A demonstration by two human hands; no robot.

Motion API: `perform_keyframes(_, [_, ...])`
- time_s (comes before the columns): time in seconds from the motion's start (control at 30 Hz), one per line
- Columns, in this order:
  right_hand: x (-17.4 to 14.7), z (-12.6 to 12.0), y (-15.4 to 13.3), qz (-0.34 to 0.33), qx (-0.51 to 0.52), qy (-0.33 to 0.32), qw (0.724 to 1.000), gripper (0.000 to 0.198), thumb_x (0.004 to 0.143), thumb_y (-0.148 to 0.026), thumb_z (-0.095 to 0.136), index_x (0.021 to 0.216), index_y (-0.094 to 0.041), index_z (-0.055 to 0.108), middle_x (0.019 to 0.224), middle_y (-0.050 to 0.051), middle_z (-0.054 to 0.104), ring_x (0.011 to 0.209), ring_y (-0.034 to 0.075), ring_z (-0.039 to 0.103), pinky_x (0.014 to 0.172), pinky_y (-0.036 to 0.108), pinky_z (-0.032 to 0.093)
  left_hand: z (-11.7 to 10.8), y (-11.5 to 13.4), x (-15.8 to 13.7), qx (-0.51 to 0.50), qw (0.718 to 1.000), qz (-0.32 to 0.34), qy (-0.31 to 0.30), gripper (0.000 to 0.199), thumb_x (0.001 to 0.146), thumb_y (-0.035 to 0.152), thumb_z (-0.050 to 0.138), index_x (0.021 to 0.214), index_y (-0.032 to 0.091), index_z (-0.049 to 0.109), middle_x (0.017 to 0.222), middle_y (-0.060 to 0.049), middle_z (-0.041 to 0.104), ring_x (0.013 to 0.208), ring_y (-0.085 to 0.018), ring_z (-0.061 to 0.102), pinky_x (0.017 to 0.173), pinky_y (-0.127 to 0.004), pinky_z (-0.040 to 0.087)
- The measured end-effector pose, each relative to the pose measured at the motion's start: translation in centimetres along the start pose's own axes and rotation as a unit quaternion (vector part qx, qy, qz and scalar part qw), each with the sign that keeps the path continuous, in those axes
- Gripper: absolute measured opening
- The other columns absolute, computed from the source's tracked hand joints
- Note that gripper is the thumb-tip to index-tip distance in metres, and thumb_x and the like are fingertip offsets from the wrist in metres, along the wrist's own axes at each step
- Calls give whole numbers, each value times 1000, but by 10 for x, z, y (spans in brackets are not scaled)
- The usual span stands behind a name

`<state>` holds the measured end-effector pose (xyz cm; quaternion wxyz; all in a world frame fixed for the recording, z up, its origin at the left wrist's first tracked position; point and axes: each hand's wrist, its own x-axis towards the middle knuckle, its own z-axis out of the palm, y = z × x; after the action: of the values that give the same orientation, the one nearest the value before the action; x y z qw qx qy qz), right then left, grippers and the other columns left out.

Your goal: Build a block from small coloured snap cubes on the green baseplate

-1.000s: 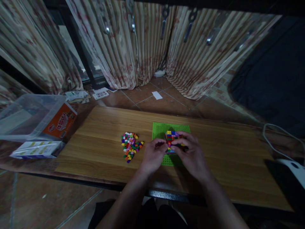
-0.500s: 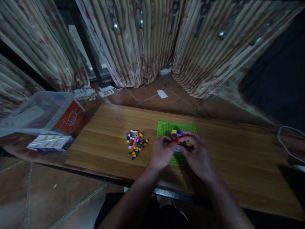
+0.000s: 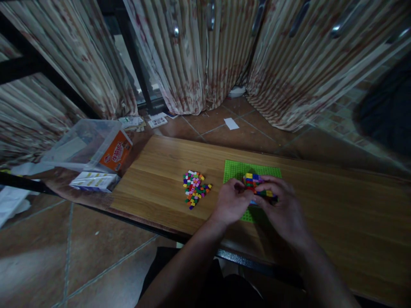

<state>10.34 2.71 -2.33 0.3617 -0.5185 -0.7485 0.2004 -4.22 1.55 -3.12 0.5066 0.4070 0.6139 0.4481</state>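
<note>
A multicoloured structure of toy building bricks (image 3: 252, 180) is held between both hands above the green studded baseplate (image 3: 231, 170). My right hand (image 3: 285, 209) curls round its right side, thumb and fingers closed on it. From the left, my left hand (image 3: 233, 201) grips the same structure with bent fingers, its thumb at the near side. The fingertips hide much of the lower part, and I cannot tell whether a single loose brick is between them. Left of the baseplate, a pile of small loose bricks (image 3: 195, 188) in many colours lies on the wooden tabletop (image 3: 160, 179).
Beyond the table's left end stand a clear plastic bin (image 3: 86, 145) with an orange label and a white box (image 3: 94, 181). A white card (image 3: 231, 123) and papers (image 3: 158, 121) lie on the tiled floor. Striped curtains (image 3: 192, 64) hang behind.
The camera view has turned slightly left, so everything sits further right in the picture. Both hands keep their hold on the brick structure, with hardly any visible change in grip.
</note>
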Motion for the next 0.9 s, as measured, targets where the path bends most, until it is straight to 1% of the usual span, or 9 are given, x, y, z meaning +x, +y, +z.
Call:
perform_keyframes(0.27, [2, 2, 0, 23, 22, -1, 999, 15, 79, -40, 69, 82, -26, 70, 121, 6, 64, 116, 28, 54, 101, 52, 39, -3, 6, -3, 35, 999, 20, 1, 9, 72, 18, 60, 71, 20, 52, 64, 3, 54, 62, -12, 51, 57, -25, 37])
perform_keyframes(0.33, [3, 0, 0, 32, 58, -10, 998, 15, 75, -39, 73, 82, -26, 71, 121, 6, 65, 116, 28, 55, 103, 52, 38, -4, 7, -4, 42, 999, 32, -1, 7, 74, 16, 59, 71, 20, 53, 65, 3, 55, 63, -13, 52, 58, -25, 38])
perform_keyframes(0.4, [6, -5, 1, 53, 152, -10, 987, 15, 71, -36, 77, 82, -26, 72, 116, 5, 68, 112, 26, 59, 101, 49, 41, -5, 6, -3, 36, 999, 37, -5, 6, 76, 18, 58, 74, 20, 54, 64, 3, 55, 62, -13, 53, 59, -25, 40])
perform_keyframes(0.47, [9, -11, 5, 98, 274, 40, 956, 14, 70, -33, 78, 81, -26, 73, 108, 4, 71, 105, 23, 63, 95, 43, 46, -6, 4, -3, 23, 999, 37, -11, 5, 78, 21, 59, 76, 20, 55, 64, 3, 56, 62, -13, 55, 59, -25, 41])
perform_keyframes(0.53, [13, -17, 11, 148, 363, 135, 910, 13, 68, -29, 79, 78, -24, 72, 96, 2, 73, 95, 19, 66, 88, 37, 49, -7, 2, -2, 17, 999, 35, -17, 7, 79, 25, 60, 78, 20, 56, 65, 2, 58, 63, -14, 58, 60, -25, 44])
perform_keyframes(0.6, [17, -21, 16, 189, 398, 219, 871, 14, 64, -24, 80, 74, -23, 72, 84, 0, 73, 86, 16, 66, 82, 32, 50, -10, 2, -2, 16, 999, 38, -24, 9, 79, 27, 62, 80, 19, 59, 69, 1, 62, 66, -15, 61, 61, -25, 45])
perform_keyframes(0.67, [19, -23, 20, 215, 408, 263, 847, 15, 60, -20, 81, 72, -21, 71, 77, -2, 71, 78, 13, 65, 76, 28, 49, -13, 5, -3, 16, 999, 41, -30, 11, 79, 29, 63, 82, 19, 61, 72, -1, 64, 66, -15, 62, 60, -24, 46])
perform_keyframes(0.77, [20, -24, 21, 223, 405, 289, 838, 13, 61, -20, 79, 70, -20, 70, 73, -1, 70, 73, 12, 64, 70, 26, 48, -17, 12, -5, 12, 998, 39, -39, 13, 81, 31, 62, 80, 18, 63, 72, -1, 65, 61, -13, 60, 57, -23, 45])
perform_keyframes(0.9, [20, -24, 15, 198, 381, 314, 847, 11, 66, -21, 76, 73, -20, 68, 74, -1, 69, 74, 13, 65, 70, 28, 49, -20, 17, -3, -35, 998, 47, -13, 20, 82, 35, 62, 75, 17, 63, 65, 0, 62, 52, -11, 55, 51, -21, 42])
